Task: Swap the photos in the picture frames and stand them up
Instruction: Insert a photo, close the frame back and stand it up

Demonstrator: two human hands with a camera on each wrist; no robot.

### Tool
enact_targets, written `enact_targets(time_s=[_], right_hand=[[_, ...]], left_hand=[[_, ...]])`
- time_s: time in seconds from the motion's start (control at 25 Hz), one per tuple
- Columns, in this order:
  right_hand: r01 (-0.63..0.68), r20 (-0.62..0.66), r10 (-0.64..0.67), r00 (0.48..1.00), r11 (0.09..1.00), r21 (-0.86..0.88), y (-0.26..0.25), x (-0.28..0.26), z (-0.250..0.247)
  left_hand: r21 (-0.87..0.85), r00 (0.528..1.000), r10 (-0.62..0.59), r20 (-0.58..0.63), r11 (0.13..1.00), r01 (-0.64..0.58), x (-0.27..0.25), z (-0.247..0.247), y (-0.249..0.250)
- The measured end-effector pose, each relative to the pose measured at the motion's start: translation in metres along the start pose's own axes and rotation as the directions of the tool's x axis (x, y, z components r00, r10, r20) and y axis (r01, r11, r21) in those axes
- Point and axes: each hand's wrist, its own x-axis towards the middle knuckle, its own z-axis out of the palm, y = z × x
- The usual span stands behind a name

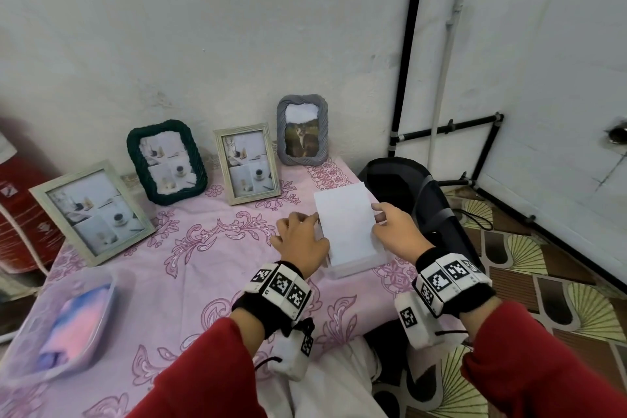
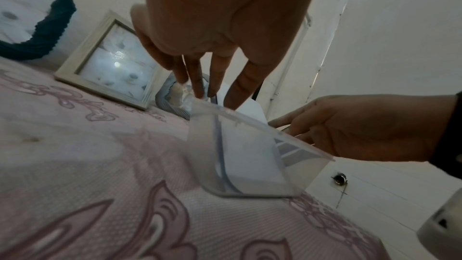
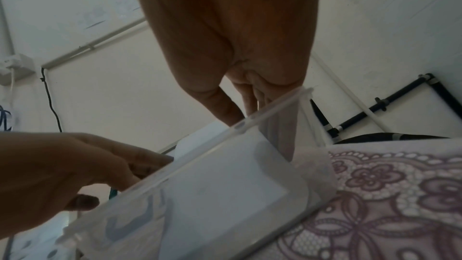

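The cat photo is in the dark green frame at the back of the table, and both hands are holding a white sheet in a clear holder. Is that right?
Not quite. The head view shows the cat photo in the grey frame, not the dark green frame. The rest holds: the left hand and right hand hold the white sheet in the clear holder.

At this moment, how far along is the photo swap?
Done: four frames stand along the wall, the grey frame holding a cat photo. In hand: left hand and right hand hold a white sheet partly inside a clear acrylic frame on the tablecloth. Left: seat the sheet and stand that frame.
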Motion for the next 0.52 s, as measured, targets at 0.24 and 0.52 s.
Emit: enact_targets(time_s=[0.24, 0.52], right_hand=[[0.013, 0.031, -0.011, 0.999, 0.998, -0.063, -0.002, 0.0, 0.002], [0.009, 0.088, 0.005, 0.996, 0.987, -0.159, -0.002, 0.005, 0.007]], left_hand=[[-0.137, 0.994, -0.054, 0.095, 0.988, 0.067, 0.0, 0.002, -0.007], [-0.282, 0.982, 0.051, 0.184, 0.96, 0.003, 0.0, 0.001, -0.011]])
